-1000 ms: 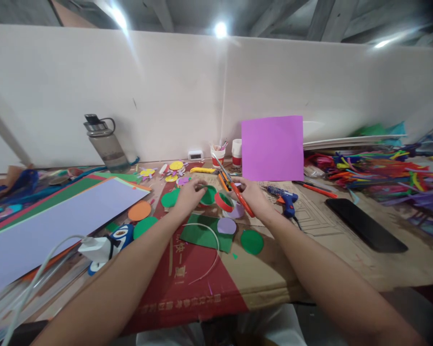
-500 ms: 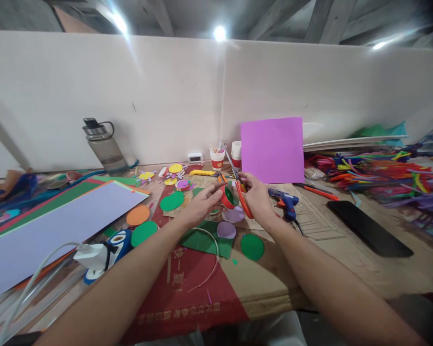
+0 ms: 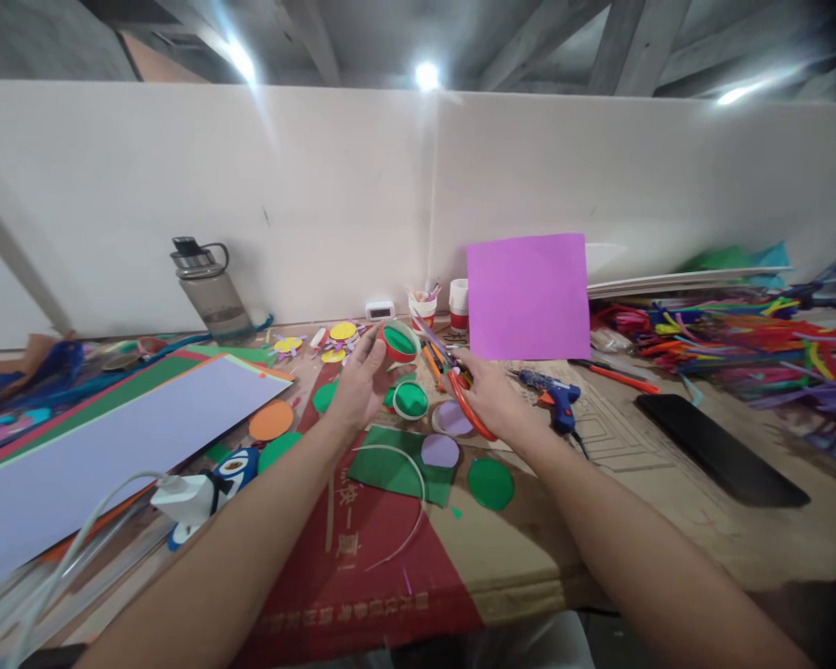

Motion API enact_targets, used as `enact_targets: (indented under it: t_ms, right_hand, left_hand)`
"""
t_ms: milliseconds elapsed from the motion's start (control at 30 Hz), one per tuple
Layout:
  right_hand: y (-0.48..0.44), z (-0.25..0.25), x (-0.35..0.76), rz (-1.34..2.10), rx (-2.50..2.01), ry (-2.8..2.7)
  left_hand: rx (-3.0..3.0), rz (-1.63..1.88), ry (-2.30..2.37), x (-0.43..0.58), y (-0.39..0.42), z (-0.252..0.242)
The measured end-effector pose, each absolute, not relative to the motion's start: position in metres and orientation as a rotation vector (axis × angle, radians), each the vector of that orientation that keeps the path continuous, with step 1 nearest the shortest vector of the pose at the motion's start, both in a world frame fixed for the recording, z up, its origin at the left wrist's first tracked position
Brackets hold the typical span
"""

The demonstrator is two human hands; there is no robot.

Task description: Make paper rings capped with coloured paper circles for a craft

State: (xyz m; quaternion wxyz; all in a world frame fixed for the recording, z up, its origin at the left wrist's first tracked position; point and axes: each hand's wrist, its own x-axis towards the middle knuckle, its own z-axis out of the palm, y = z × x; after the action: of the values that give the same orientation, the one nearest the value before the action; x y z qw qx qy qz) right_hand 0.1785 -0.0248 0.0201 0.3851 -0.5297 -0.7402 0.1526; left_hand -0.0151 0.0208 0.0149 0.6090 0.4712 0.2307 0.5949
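Red cup (image 3: 392, 354) is being held off the table in the left hand (image 3: 359, 386). It is tilting so that its mouth, filled by a green disc (image 3: 399, 338), is facing the camera, and the fingers are curling round its wall. Just beside it, the right hand (image 3: 491, 401) is gripping the orange handles of the scissors (image 3: 475, 426), with the blades pointing toward the wall; whether the blades are parted cannot be told. The two hands are working near each other but not touching, above the cardboard cover (image 3: 599, 520).

Under the cup, a white-rimmed green round (image 3: 411, 400) is lying on the cover, and nearer the person a green sheet (image 3: 390, 469) is lying flat.

Progress, as a judgement from the layout: the cutting appears well advanced, since many round pieces are already lying loose. One disc is sitting in the held cup, while the magenta sheet (image 3: 528, 295) and the large lavender sheet (image 3: 111, 437) are showing no cuts.

Counts, as far as they can be made:
- one held cup and one pair of scissors
- three loose green discs (image 3: 490, 483)
- two lilac discs (image 3: 439, 451)
- one orange disc (image 3: 270, 420)
- three yellow discs (image 3: 343, 331)
- two wall cups (image 3: 458, 302)
- one glue gun (image 3: 554, 401)
- one water bottle (image 3: 209, 293)

A heap of pipe cleaners (image 3: 724, 339), too many to count, is lying to the right.
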Motion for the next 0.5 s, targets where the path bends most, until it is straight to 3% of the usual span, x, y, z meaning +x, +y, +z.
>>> enact_targets:
  t_ms: [500]
  right_hand:
    - [-0.0292, 0.0219, 0.1749, 0.204, -1.567, -2.012]
  left_hand:
    - [1.15, 1.489, 0.538, -0.0148, 0.0253, 0.0115]
